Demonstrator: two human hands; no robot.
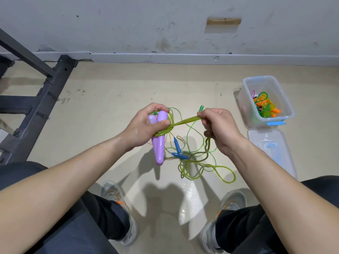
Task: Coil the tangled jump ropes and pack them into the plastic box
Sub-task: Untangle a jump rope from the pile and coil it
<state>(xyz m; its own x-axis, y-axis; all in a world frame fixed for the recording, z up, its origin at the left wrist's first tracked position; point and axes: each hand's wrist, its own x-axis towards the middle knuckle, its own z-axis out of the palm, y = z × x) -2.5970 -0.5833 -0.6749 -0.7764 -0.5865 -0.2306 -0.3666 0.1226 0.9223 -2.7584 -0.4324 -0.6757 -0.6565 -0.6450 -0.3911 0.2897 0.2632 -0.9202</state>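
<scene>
Above the floor (110, 88), left hand (146, 129) clamps purple handles (159, 149), right hand (220, 129) pinches the green rope (185, 121)

Bright overhead light throws several soft, overlapping shadows on the floor (110, 99) below the fingers (159, 107). The rope (183, 122) stretched between the fingers is motion-blurred. Straight lines bow toward the edges.

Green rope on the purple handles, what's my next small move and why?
Probably swing the right hand round the purple handles for another wrap: the left hand grips them, and much green rope lies loose on the floor.
</scene>
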